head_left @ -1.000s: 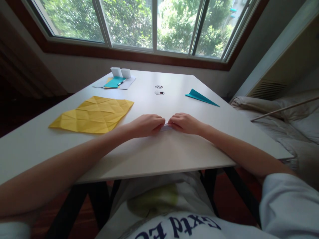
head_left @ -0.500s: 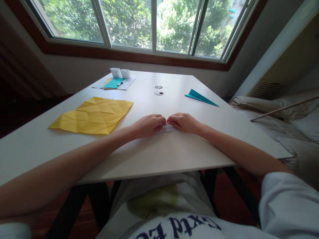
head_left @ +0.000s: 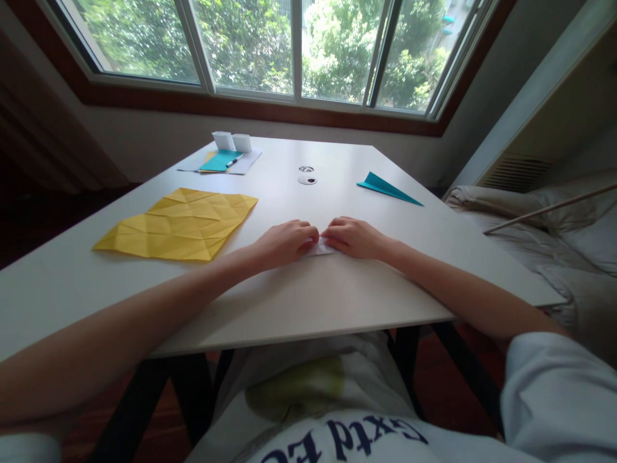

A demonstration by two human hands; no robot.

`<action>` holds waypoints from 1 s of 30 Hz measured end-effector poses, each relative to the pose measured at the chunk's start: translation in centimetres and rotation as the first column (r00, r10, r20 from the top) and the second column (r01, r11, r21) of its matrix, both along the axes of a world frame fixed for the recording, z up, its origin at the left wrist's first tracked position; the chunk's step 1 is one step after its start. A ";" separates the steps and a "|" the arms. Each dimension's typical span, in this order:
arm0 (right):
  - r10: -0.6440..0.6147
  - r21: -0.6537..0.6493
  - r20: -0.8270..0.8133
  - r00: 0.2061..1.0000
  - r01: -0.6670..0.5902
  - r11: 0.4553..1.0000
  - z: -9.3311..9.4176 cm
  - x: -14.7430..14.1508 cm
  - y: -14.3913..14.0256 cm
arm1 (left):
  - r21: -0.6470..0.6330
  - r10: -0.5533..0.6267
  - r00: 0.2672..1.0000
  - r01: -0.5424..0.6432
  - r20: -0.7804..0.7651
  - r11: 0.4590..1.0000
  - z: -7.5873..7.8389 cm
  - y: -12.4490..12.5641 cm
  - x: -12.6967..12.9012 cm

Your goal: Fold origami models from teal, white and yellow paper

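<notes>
A small piece of white paper (head_left: 322, 249) lies on the white table near its front edge, mostly covered by my fingers. My left hand (head_left: 289, 242) has its curled fingers closed on the left part of the paper. From the other side my right hand (head_left: 354, 237) pinches its right part, the fingertips of both hands almost touching. To the left is a creased yellow sheet of paper (head_left: 183, 224), unfolded. A folded teal paper plane (head_left: 389, 189) rests beyond my right hand.
White table (head_left: 289, 308) under everything. At its far left stand two small white paper boxes (head_left: 231, 141), with a teal sheet (head_left: 220, 160), a marker (head_left: 234, 161) and white paper (head_left: 251, 164). Two round discs (head_left: 307, 181) lie mid-table. A sofa (head_left: 520, 212) with a stick (head_left: 549, 209) is at right.
Both hands have shifted very slightly, the right one a touch leftward, and a little more of the white paper shows between them. The other things have stayed put.
</notes>
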State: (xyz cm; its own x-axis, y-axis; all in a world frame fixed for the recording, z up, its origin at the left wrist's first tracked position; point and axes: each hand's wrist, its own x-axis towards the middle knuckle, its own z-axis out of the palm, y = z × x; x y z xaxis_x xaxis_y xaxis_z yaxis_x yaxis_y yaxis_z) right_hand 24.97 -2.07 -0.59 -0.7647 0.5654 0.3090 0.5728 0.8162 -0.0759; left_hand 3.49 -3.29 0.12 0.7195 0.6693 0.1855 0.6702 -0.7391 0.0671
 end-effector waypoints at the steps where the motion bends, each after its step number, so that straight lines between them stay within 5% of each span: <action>1: -0.001 -0.004 -0.001 1.000 0.001 1.000 0.0 0.0 0.0 | 0.002 -0.001 1.000 0.001 0.001 1.000 0.0 0.0 0.0; 17: -0.009 -0.105 -0.052 0.999 0.004 0.994 -0.2 -0.4 0.0 | -0.060 -0.059 0.994 0.065 0.092 0.996 -0.1 0.0 0.0; 30: -0.006 0.000 0.014 1.000 0.006 1.000 0.0 -0.5 -0.4 | -0.010 -0.110 0.994 0.110 0.000 0.994 0.0 -0.3 0.1</action>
